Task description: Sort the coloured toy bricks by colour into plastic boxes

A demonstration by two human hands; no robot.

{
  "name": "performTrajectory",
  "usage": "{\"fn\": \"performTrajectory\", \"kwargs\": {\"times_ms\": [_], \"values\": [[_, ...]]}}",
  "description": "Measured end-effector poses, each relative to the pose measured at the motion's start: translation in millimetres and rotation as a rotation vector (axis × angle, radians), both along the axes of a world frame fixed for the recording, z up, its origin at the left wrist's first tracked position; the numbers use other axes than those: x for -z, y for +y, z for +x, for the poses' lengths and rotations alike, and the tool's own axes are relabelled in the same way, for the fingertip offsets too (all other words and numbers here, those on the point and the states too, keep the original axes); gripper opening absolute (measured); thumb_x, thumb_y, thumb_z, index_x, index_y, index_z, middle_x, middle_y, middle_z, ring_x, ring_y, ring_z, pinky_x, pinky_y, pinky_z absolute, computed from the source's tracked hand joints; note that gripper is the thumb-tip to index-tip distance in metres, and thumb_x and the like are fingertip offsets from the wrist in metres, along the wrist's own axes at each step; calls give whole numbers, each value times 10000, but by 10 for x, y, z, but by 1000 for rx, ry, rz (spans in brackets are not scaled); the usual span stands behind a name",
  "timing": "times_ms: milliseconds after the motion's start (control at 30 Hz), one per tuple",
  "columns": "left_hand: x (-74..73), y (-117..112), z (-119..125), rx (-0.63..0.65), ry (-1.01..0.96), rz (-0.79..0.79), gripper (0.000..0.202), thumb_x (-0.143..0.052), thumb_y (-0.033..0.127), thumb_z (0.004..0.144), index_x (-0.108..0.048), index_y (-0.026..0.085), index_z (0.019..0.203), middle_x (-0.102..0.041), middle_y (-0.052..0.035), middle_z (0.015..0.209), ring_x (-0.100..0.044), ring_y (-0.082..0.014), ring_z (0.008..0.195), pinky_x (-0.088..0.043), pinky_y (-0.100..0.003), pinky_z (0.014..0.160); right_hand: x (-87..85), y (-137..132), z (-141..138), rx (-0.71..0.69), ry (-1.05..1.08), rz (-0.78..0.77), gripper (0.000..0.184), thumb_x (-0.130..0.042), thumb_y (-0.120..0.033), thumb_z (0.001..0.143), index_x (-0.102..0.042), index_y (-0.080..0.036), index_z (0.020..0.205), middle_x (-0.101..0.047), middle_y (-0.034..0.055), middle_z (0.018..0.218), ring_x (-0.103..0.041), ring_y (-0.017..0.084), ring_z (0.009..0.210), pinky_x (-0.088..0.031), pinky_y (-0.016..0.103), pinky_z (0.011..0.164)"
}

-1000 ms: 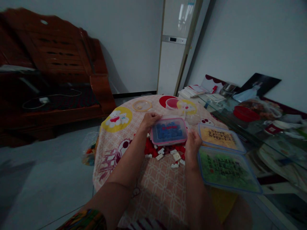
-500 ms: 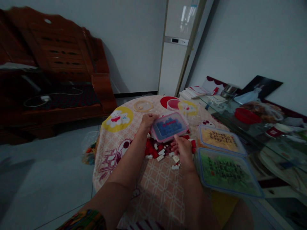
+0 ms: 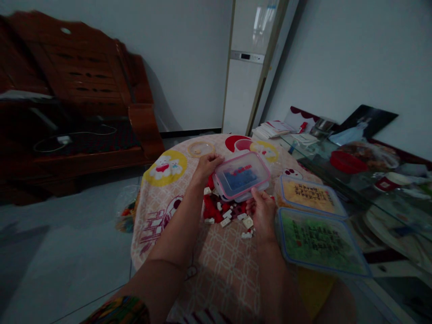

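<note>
at the far-left corner of a pink-rimmed box (image 3: 242,175), the left hand (image 3: 207,166) grips the edge. next rightward, the box itself looks light and stiff, probably thin plastic: smooth enough to slip a little, not very fragile, though the blue bricks (image 3: 236,182) inside would likely slide if it tipped further. its rim seems the surest hold, at opposite corners. it sits tilted between both hands, over loose red and white bricks (image 3: 227,214) on the desk (image 3: 219,263); whether it touches them cannot be told. at its near-right edge, the right hand (image 3: 262,208) holds on, thumb at the rim, fingers curled below. just right of that hand lie a yellow-filled box (image 3: 308,194) and, nearer, a green-filled box (image 3: 320,240).
</note>
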State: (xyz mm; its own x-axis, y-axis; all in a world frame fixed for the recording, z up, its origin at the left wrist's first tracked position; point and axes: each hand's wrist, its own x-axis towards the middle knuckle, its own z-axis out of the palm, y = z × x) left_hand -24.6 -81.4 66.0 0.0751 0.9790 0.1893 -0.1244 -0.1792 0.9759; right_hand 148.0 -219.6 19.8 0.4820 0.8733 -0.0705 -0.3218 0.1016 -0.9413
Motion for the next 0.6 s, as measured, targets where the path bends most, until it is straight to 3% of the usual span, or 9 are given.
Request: {"fn": "performTrajectory", "kwargs": {"times_ms": [100,200,267,367,500,600], "values": [[-128,-82,-85,179,-36,44,348,-814,397,656,-703,140,862,-673,13,712,-579,-100,627,-438,-189,572,-39,-10,10,18,3,60,473,-806,-598,682,-549,-209,607,-585,-47,462,-486,92,334,-363,207,338],[-210,-165,-92,379,-47,5,568,-859,355,627,-684,146,1125,-747,-27,814,-660,-136,661,-507,-218,604,-42,-12,24,35,-27,87,472,-789,-600,722,-554,-204,618,-594,-42,477,-500,91,348,-371,203,352],[-242,-188,-79,408,-56,-2,651,-870,330,622,-653,141,1207,-763,-44,828,-668,-139,622,-509,-219,570,-33,-11,34,33,-41,95,475,-774,-608,743,-563,-199,626,-595,-39,486,-513,94,359,-373,201,356],[-279,-139,-131,235,-132,68,580,-849,327,665,-661,133,1179,-766,-49,828,-655,-122,567,-518,-218,543,-20,-7,52,35,-58,115,459,-734,-626,775,-611,-193,690,-597,-44,500,-519,98,369,-377,203,358],[-290,51,-419,-245,-261,260,458,-798,357,762,-660,160,1152,-761,-47,892,-708,-130,658,-584,-235,645,-7,5,87,42,-87,121,434,-729,-611,779,-635,-190,731,-607,-42,513,-527,105,382,-413,215,376],[-242,216,-665,-540,-185,405,466,-726,366,846,-621,186,1262,-756,-52,992,-748,-160,819,-610,-273,764,13,11,114,41,-91,124,424,-735,-599,778,-631,-191,730,-610,-39,519,-534,110,390,-420,220,381]]}}
